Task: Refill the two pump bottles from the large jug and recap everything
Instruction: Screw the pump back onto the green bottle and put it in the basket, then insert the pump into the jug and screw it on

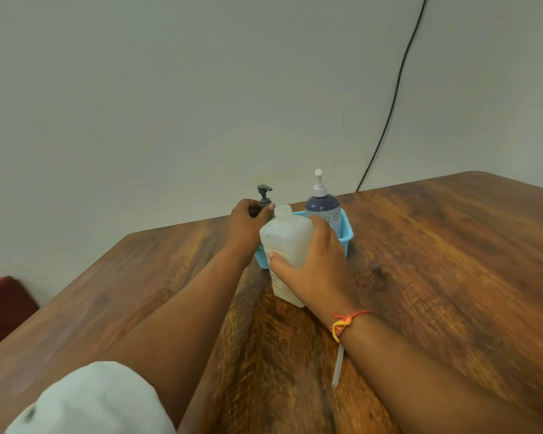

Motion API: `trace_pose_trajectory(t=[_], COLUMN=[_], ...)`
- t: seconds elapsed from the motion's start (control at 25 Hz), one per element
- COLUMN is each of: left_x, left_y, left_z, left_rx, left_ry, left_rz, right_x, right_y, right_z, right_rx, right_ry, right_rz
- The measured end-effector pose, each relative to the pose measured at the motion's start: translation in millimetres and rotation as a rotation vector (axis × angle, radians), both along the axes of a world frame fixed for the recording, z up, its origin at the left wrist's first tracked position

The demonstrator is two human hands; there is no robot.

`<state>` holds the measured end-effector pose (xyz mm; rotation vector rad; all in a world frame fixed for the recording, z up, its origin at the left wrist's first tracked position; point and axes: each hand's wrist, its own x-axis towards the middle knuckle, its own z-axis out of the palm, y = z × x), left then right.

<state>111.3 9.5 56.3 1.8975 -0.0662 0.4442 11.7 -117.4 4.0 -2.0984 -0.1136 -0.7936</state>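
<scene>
Currently the left hand (248,222) curls its fingers round the collar of the grey pump bottle (264,195). The bottle's body is hidden, so its seating cannot be confirmed. Twisting the collar here may tilt the bottle against the jug (284,242). The jug is uncapped and appears to rest on the table (452,261). The right hand (315,274) wraps around its side, thumb across the front. A careless lift risks spillage from the open mouth. The purple pump bottle (322,209) stands upright in the blue basket (347,234), pump fitted. A nudge from the jug could shift the basket. A clear tube (337,366) beside the right forearm may be swept away.
</scene>
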Motion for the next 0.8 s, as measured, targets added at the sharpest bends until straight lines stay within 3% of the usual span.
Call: trace_pose_trajectory(t=[0.24, 0.36, 0.48, 0.56, 0.72, 0.8], left_x=[-53.9, -88.4, -108.6, -116.0, -123.1, -127.1], left_y=[14.4, 15.7, 12.2, 10.5, 9.4, 4.2], left_z=[-3.7, -14.5, -32.8, -43.6, -56.2, -57.1], left_rx=[0.021, -0.068, -0.025, 0.007, -0.032, 0.053], left_ry=[-0.073, -0.027, 0.048, 0.062, 0.014, 0.013], left_rz=[0.144, 0.158, 0.130, 0.071, -0.122, -0.172], right_x=[5.8, 6.8, 6.2, 6.2, -0.7, -11.0], right_y=[-8.0, -17.0, -38.0, -61.8, -93.3, -92.4], right_z=[6.7, 13.1, 27.3, 33.6, 23.0, 16.3], right_rx=[0.105, 0.184, 0.216, 0.128, -0.082, -0.121], right_ry=[-0.040, -0.081, -0.093, 0.060, 0.575, 0.695], right_rz=[-0.031, -0.052, -0.121, -0.158, -0.062, -0.007])
